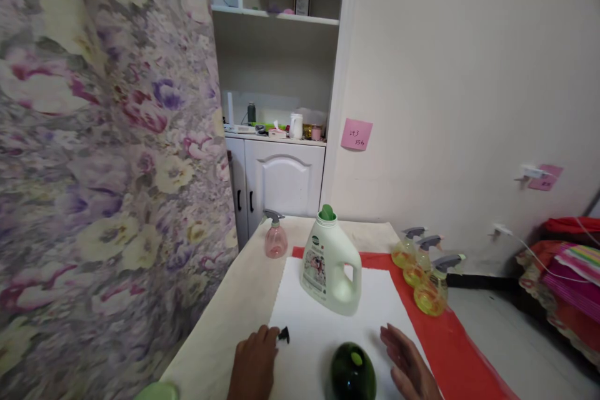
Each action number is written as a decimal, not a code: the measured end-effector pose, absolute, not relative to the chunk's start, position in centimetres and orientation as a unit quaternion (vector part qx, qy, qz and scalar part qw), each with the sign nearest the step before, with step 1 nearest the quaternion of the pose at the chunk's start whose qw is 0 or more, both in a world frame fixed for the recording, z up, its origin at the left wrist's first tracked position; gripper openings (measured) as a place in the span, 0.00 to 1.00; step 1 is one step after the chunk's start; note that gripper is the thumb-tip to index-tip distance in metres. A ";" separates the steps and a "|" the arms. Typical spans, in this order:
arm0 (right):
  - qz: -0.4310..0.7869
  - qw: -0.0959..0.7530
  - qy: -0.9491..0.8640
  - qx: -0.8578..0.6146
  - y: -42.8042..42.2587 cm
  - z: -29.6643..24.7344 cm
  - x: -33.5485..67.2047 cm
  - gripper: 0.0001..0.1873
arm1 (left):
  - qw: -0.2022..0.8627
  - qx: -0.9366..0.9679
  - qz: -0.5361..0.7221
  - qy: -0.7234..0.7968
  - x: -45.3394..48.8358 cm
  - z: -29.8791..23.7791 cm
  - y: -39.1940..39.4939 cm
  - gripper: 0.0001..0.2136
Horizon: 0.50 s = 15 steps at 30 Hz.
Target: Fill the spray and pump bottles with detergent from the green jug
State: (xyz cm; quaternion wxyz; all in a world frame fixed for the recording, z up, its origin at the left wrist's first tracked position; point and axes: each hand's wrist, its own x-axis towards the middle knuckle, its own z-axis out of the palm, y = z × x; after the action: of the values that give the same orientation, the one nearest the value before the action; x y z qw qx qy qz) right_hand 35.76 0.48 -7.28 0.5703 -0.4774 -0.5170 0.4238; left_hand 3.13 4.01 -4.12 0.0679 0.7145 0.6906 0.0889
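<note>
My left hand (254, 363) rests on the table's near edge with its fingers curled around a small black part (284, 335) on the white sheet (323, 331). My right hand (409, 364) lies open, fingers stretched out, just right of a dark green bottle (353, 373) seen from above. Beyond both hands a pale green detergent jug (330, 267) with a green cap stands upright on the white sheet.
A pink spray bottle (275, 237) stands at the table's far left, and three yellow spray bottles (424, 269) line the red mat (450, 344) on the right. A floral curtain (103, 156) hangs close on the left. White cupboard (281, 178) behind; bedding (567, 281) right.
</note>
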 end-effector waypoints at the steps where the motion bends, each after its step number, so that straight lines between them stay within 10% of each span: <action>1: 0.431 0.573 -0.504 -0.481 0.9 -6.3 36.0 0.33 | 0.067 0.716 0.088 0.690 3.3 -4.2 4.0 0.20; 15: 0.406 0.581 -0.547 -0.445 12.4 0.9 31.5 0.18 | 0.089 0.714 0.023 0.694 4.4 -5.2 5.8 0.22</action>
State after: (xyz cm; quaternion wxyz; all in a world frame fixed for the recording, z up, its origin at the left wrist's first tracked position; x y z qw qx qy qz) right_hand 31.51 12.38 0.93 0.5812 -0.4452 -0.5467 0.4063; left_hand 4.37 5.79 -5.18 0.0892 0.7141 0.6939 0.0226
